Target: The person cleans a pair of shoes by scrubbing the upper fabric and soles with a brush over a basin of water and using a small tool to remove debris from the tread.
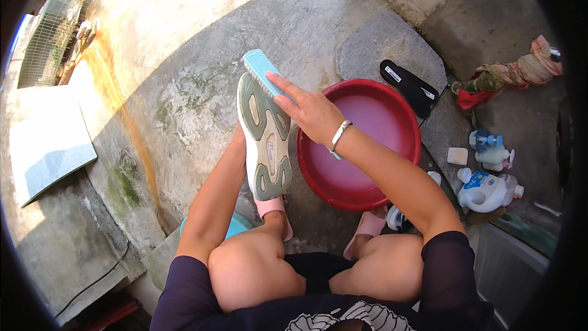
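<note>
A sneaker [271, 147] is raised upright before me, its white and grey-green sole facing up toward my view. My left hand [240, 134] supports it from behind; the shoe hides most of that hand, and only the wrist edge shows. With my right hand [312, 109] I grip a light blue scrub brush [262, 70], its bristles against the toe end of the sole. Below my right forearm stands a red plastic basin [307, 172] holding cloudy water [367, 119].
Black insoles [406, 86] lie on the stone slab beyond the basin. To the right are a soap bar [457, 156], pump bottles [491, 156] and a white jug [482, 193]. Another shoe [396, 217] sits by my right foot. A turquoise basin [239, 226] is partly hidden by my left leg.
</note>
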`<control>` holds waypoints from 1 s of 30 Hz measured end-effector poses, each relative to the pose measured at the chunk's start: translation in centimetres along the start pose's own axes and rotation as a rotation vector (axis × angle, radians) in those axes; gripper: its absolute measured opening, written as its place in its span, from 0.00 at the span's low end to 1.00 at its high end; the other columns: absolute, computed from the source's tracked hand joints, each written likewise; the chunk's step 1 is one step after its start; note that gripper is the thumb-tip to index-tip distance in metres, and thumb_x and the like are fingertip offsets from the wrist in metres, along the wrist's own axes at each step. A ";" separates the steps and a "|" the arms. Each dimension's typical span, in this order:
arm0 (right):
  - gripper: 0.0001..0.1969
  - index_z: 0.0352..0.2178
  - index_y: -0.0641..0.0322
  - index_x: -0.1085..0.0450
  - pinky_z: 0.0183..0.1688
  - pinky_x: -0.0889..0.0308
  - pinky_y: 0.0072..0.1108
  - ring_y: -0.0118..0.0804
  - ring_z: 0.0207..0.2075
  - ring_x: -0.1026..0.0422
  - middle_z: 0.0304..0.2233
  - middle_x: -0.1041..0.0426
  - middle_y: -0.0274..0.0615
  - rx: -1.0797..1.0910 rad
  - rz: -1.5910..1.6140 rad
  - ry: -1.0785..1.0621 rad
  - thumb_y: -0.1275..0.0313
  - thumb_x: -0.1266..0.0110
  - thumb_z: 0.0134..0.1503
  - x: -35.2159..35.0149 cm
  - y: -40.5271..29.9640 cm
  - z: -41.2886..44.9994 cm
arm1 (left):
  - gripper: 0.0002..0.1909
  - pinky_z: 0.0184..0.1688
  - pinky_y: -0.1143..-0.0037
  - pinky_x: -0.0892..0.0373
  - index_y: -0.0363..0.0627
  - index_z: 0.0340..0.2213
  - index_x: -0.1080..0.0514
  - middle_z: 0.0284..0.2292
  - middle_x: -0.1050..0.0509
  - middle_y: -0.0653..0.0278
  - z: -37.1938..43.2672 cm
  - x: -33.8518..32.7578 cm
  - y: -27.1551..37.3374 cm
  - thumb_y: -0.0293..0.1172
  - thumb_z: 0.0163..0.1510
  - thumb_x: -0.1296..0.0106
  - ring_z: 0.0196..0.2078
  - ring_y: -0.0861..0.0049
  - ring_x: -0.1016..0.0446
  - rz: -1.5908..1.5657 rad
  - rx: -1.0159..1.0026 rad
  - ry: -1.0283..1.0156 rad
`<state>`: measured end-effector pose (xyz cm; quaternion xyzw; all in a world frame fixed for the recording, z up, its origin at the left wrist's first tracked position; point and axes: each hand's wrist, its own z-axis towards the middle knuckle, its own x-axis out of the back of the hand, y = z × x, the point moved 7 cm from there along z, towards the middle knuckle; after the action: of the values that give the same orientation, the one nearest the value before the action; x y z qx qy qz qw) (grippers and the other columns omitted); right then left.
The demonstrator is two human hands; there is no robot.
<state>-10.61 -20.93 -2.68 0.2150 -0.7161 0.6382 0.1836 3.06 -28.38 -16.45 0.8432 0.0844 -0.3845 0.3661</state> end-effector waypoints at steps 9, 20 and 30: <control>0.25 0.63 0.40 0.48 0.31 0.31 0.43 0.62 0.30 0.27 0.31 0.26 0.61 0.059 0.006 -0.065 0.61 0.57 0.65 -3.3 1.2 -7.2 | 0.23 0.39 0.65 0.24 0.44 0.47 0.31 0.40 0.25 0.54 -0.6 1.5 1.3 0.48 0.62 0.63 0.38 0.63 0.24 0.035 -0.140 0.187; 0.26 0.63 0.38 0.50 0.32 0.33 0.46 0.64 0.29 0.27 0.26 0.27 0.64 -0.007 0.035 -0.152 0.59 0.59 0.65 -4.2 -1.8 -5.1 | 0.21 0.39 0.64 0.24 0.43 0.48 0.31 0.39 0.25 0.52 -0.9 2.7 1.7 0.43 0.63 0.66 0.39 0.62 0.24 0.143 -0.131 0.342; 0.26 0.64 0.41 0.50 0.41 0.30 0.39 0.63 0.36 0.26 0.34 0.25 0.64 0.003 0.161 -0.125 0.60 0.60 0.65 -3.8 -1.4 -3.5 | 0.22 0.41 0.63 0.25 0.43 0.49 0.33 0.41 0.26 0.54 -2.0 0.6 1.2 0.44 0.64 0.67 0.41 0.64 0.24 0.097 -0.187 0.326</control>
<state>-6.68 -17.26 -3.09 0.1964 -0.7402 0.6372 0.0866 5.15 -27.92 -15.30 0.8597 0.1375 -0.2151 0.4424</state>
